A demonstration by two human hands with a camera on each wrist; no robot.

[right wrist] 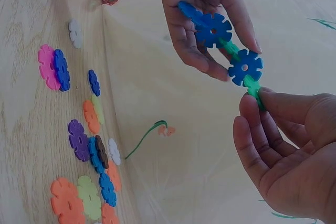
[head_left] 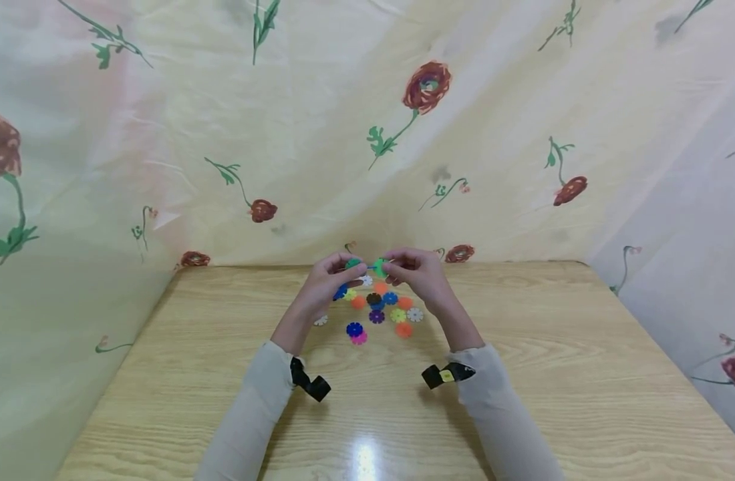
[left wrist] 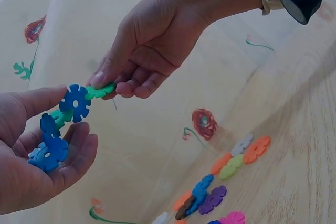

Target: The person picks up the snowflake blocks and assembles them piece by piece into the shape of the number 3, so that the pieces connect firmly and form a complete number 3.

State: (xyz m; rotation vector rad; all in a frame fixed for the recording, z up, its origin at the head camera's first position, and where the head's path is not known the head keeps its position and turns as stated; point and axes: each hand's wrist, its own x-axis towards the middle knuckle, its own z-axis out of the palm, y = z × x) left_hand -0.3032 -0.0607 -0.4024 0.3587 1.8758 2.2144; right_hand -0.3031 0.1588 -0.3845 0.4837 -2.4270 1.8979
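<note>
Raised above the table, my left hand [head_left: 324, 284] holds a short chain of interlocked flower-shaped plastic discs, blue and green by turns. In the left wrist view, a blue disc [left wrist: 77, 103] of this chain stands beside the left fingertips, and another blue disc [left wrist: 48, 156] lies against the palm. My right hand [head_left: 426, 277] pinches the green disc [right wrist: 253, 88] at the chain's far end between thumb and fingers. That green disc joins the edge of a blue disc [right wrist: 245, 67]. How deeply their slots are engaged cannot be told.
Loose flower discs lie scattered on the wooden table [head_left: 193, 374] below the hands, among them a purple disc [head_left: 376, 316], an orange disc [head_left: 403, 330] and a pink disc [head_left: 359, 339]. Behind the table hangs a flowered cloth [head_left: 319, 133].
</note>
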